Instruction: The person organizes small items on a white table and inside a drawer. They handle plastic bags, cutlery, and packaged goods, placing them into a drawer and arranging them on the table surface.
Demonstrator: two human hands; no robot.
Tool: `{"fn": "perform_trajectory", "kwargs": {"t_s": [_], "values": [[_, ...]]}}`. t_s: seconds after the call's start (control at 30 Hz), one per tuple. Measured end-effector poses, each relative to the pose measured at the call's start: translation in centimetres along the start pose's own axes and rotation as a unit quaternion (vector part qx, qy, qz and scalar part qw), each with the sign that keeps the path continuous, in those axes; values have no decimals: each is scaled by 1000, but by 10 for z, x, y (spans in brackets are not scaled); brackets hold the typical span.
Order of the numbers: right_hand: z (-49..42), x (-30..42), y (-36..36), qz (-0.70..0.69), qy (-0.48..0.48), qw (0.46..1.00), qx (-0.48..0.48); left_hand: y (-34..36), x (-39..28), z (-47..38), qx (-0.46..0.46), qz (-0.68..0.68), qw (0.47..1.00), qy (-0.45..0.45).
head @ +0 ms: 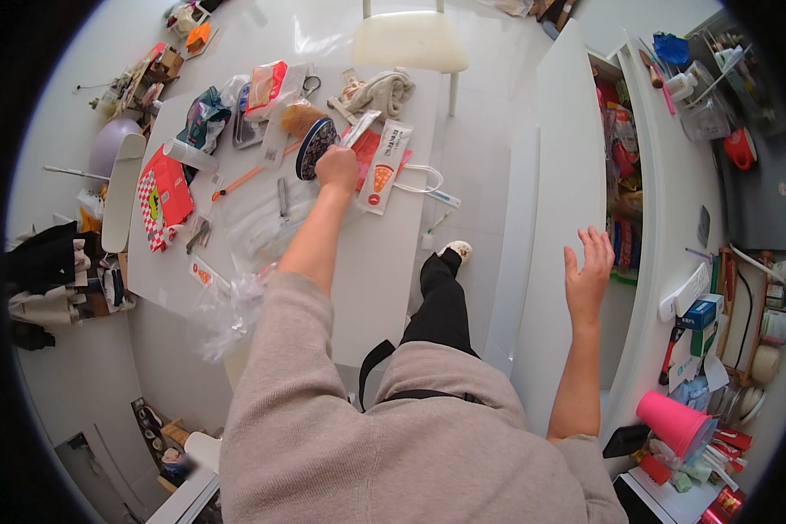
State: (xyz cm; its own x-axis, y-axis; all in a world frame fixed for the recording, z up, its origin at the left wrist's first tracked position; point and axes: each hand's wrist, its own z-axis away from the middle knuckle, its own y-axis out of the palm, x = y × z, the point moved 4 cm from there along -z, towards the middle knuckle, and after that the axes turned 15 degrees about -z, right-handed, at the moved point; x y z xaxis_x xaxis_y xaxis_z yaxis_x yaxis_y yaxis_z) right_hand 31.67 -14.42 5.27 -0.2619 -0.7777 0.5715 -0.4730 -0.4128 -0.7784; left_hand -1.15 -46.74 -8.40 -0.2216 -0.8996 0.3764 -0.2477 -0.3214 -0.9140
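My left hand [337,167] is closed on the edge of a dark patterned oval pouch [316,147] with a navy rim, tilted up over the white table [373,275]. A brown fluffy item [301,120] touches the pouch's far side. Beside that hand lie a white packet with a pizza print [385,173] and a red paper bag [360,152] with white cord handles [426,178]. My right hand [588,268], empty with its fingers apart, is raised over the white drawer front or cabinet panel [557,262]. Behind this panel, packaged goods [622,150] show in an open compartment.
Clear plastic wrap [226,321] hangs over the table's left edge. A red checked bag [170,196], a white cylinder [190,155] and a grey cloth [390,95] lie on the table. A cream chair [409,40] stands beyond. The right counter holds pink cups [671,422] and boxes [701,311].
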Motion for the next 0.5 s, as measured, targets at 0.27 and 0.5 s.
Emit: {"fn": "perform_trajectory", "kwargs": {"t_s": [0.27,0.5], "values": [[3,-1,4,28,-9,1000,2,-69,-20,42,-133,5,989,61],[3,2,5,12,-9,1000,16,-30,-60,67,13,151,988,-4]]}}
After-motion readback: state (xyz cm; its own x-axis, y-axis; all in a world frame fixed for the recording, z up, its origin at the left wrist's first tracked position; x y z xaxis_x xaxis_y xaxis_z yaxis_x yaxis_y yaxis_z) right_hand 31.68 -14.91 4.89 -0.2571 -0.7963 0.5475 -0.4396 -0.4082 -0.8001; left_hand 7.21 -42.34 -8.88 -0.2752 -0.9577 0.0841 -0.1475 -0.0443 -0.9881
